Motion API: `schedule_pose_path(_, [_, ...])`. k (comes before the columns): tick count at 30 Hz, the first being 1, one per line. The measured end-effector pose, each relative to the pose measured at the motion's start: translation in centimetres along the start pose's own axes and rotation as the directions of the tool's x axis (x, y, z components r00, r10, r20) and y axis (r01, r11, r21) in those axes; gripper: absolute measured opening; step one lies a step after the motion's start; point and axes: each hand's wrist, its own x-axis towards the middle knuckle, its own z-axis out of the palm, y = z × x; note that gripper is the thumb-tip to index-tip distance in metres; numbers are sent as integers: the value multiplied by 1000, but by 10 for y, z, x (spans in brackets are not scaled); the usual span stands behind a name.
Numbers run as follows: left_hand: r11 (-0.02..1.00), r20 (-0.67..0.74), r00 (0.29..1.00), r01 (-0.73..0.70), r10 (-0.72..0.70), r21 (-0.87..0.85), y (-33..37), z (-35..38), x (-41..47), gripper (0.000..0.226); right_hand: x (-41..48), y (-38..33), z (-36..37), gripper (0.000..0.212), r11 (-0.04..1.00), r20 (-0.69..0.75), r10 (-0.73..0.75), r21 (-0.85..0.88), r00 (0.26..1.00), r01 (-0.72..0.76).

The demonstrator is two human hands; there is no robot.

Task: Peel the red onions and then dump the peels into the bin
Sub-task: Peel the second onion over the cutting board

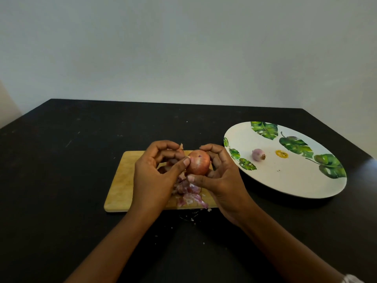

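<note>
Over the cutting board's [122,180] middle, the right hand [222,177] grips the red onion [199,162], fingers curled round it. The left hand [154,173], nearer the board's left end, pinches a skin flap [181,147] on the onion's side facing that end; pulling that way should strip it.

A big black table [81,160] fills the bottom of the view. It has little scratches on it, and a plain grey wall [183,48] stands behind it. A wooden cutting board [124,180] lies flat in the middle of the table. To the right of the board, close by but not touching it, sits a big round white plate [285,180] with green leaves [295,146] painted on it and a small yellow spot [282,154] near its middle.
</note>
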Motion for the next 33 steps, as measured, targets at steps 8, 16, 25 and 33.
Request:
schedule_pose_path(8, [1000, 110, 994, -24, 22, 20, 2, 0, -1, 35, -4, -2, 5, 63, 997, 25, 47, 60, 999, -48])
schedule_pose_path(16, [998, 217, 975, -39, 48, -46, 5, -6, 1, 32, -2, -8, 3, 58, 925, 156, 205, 290, 966, -244])
schedule_pose_path(25, [1000, 58, 998, 30, -30, 1, 1, 6, -6, 24, -8, -4, 12, 63, 991, -49, 121, -50, 992, -123])
schedule_pose_path(33, [999, 8, 999, -31, 31, 37, 8, 9, -9, 29, -4, 8, 7, 63, 858, -176, -198, -506, 964, 84])
